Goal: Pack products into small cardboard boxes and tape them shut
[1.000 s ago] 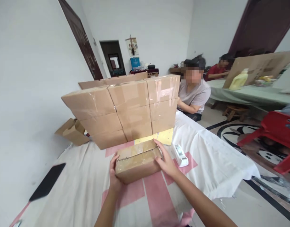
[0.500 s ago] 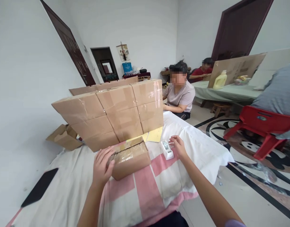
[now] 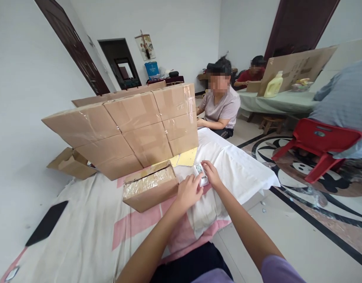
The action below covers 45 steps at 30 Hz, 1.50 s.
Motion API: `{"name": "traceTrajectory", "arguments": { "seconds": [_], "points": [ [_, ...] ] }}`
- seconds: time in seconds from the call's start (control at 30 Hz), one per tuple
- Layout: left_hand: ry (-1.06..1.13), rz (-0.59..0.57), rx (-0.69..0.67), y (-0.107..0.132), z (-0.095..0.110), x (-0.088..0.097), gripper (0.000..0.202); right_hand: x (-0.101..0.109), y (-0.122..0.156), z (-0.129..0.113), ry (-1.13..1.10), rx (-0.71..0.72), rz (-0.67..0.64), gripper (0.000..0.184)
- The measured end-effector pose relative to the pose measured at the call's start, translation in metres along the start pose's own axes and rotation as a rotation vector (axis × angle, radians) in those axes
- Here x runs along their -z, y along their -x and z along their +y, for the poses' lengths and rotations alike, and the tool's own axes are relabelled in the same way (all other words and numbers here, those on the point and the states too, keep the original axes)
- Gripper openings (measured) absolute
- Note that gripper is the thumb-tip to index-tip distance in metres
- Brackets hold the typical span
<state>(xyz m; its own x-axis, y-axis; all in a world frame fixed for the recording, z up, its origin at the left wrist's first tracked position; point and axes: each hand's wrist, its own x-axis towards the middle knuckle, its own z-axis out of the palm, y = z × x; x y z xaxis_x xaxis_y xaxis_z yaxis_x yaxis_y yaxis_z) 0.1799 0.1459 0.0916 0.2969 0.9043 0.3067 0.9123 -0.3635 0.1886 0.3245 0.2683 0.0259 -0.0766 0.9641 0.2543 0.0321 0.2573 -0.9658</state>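
A small taped cardboard box [image 3: 149,186] lies on the pink and white cloth [image 3: 89,232] in front of me, with no hand on it. Just to its right a white tape dispenser [image 3: 199,173] rests on the cloth. My right hand [image 3: 210,175] is closed over the dispenser from the right. My left hand [image 3: 189,191] reaches in from the left, its fingers curled against the dispenser's near end. Behind the small box rises a wall of stacked, taped cardboard boxes [image 3: 130,129].
Yellow sheets [image 3: 186,158] lie at the foot of the stack. A black phone [image 3: 46,223] rests far left on the cloth, an open box [image 3: 70,163] beyond it. One person [image 3: 220,104] sits at the table's far end. A red chair [image 3: 319,147] stands to the right.
Both hands have left the small box. My right hand went to the tape dispenser first, then my left hand joined it there. The view has swung left and down.
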Motion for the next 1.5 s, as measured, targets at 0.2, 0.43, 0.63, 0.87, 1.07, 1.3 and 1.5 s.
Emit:
{"name": "traceTrajectory", "arguments": {
  "seconds": [0.2,0.43,0.63,0.87,1.07,1.3,1.5],
  "points": [
    [0.008,-0.116,0.062,-0.022,-0.006,-0.014,0.038,-0.002,0.003,-0.012,0.041,0.029,-0.041,0.041],
    [0.923,-0.038,0.441,-0.017,-0.007,-0.033,0.031,-0.004,0.002,-0.01,0.048,0.041,-0.09,0.043],
    [1.579,-0.103,0.733,-0.029,0.001,-0.034,0.027,-0.005,0.004,-0.01,0.06,0.041,-0.099,0.044],
    [1.935,-0.273,0.881,-0.044,-0.003,-0.018,0.022,-0.007,0.002,-0.006,0.064,0.075,-0.078,0.047],
    [2.122,-0.268,0.945,-0.05,-0.001,-0.012,0.027,-0.007,-0.001,-0.005,0.091,0.087,-0.071,0.046],
    [2.246,-0.223,0.954,-0.048,0.01,-0.004,0.03,-0.007,-0.002,0.0,0.106,0.082,-0.053,0.05],
    [2.294,-0.186,0.943,-0.048,0.01,0.003,0.017,-0.008,-0.003,0.001,0.092,0.079,-0.043,0.053]
  ]
}}
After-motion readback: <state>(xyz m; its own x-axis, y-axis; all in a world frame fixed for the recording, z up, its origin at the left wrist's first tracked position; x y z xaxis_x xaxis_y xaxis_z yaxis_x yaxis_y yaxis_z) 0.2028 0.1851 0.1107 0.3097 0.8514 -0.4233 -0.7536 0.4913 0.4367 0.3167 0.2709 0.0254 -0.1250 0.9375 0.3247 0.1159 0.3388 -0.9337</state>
